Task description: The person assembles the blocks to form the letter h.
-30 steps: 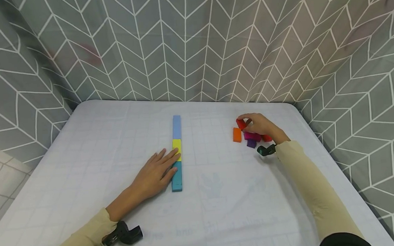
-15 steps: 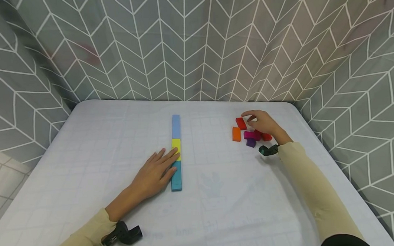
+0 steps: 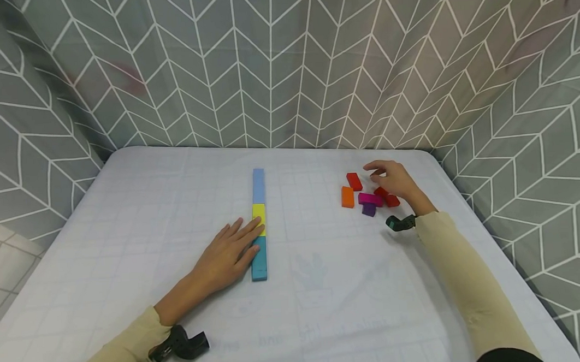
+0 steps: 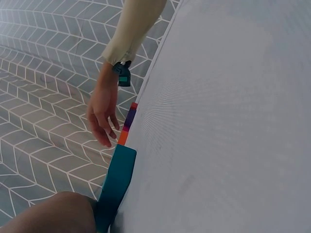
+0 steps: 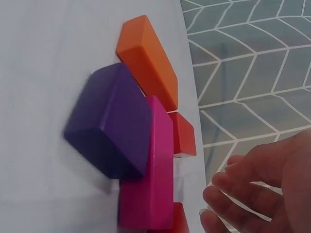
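Observation:
My left hand (image 3: 227,258) rests flat with fingers spread over a straight row of blocks. That row runs from a light blue block (image 3: 258,186) through a yellow block (image 3: 258,211) to a teal block (image 3: 259,262) nearest me. On the right, my right hand (image 3: 393,178) hovers loosely bent, holding nothing, beside a cluster of blocks. A red block (image 3: 354,181) and an orange block (image 3: 347,197) lie on its left. In the right wrist view a purple block (image 5: 109,121) leans against a magenta block (image 5: 150,194). More red blocks (image 3: 392,201) lie below the hand.
A white cloth covers the table (image 3: 173,198). Grey curtains (image 3: 294,66) with a white zigzag pattern hang behind it and at both sides. Pale floor tiles (image 3: 4,261) show at the left edge.
My right hand has let go of the red block, which stays on the table, and has moved to the right. The left hand has kept its place on the row.

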Tool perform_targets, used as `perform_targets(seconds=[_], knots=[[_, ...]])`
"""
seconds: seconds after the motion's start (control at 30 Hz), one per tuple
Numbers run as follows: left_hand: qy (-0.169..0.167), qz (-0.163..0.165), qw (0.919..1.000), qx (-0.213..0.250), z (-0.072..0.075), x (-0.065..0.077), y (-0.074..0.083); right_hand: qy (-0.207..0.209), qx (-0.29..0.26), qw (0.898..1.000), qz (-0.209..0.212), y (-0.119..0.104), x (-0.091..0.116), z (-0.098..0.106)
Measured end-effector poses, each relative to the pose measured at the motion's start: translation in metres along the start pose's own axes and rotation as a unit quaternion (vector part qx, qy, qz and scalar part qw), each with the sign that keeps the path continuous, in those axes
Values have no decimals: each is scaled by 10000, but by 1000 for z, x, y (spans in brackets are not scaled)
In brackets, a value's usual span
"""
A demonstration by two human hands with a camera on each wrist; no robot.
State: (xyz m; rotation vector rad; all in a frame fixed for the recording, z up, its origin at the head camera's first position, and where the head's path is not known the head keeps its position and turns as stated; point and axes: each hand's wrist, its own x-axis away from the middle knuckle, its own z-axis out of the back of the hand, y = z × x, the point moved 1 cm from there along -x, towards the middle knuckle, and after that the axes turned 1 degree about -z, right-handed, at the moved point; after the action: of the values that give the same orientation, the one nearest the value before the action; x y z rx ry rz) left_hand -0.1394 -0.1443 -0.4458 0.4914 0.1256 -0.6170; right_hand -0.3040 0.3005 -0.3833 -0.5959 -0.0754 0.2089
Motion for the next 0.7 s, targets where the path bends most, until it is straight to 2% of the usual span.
perform_targets(seconds=[0.23,0.4,0.7], knots=[[-39,54,10000,6,2,0,2,27,-75,9999,111,0,-1,-7],[-45,61,10000,15,1,0,2,-31,-104,9999,1,-3,-2,-15],[-8,65,10000,-6,0,0,3,-38,161,9998,-77,-9,-6,-25]])
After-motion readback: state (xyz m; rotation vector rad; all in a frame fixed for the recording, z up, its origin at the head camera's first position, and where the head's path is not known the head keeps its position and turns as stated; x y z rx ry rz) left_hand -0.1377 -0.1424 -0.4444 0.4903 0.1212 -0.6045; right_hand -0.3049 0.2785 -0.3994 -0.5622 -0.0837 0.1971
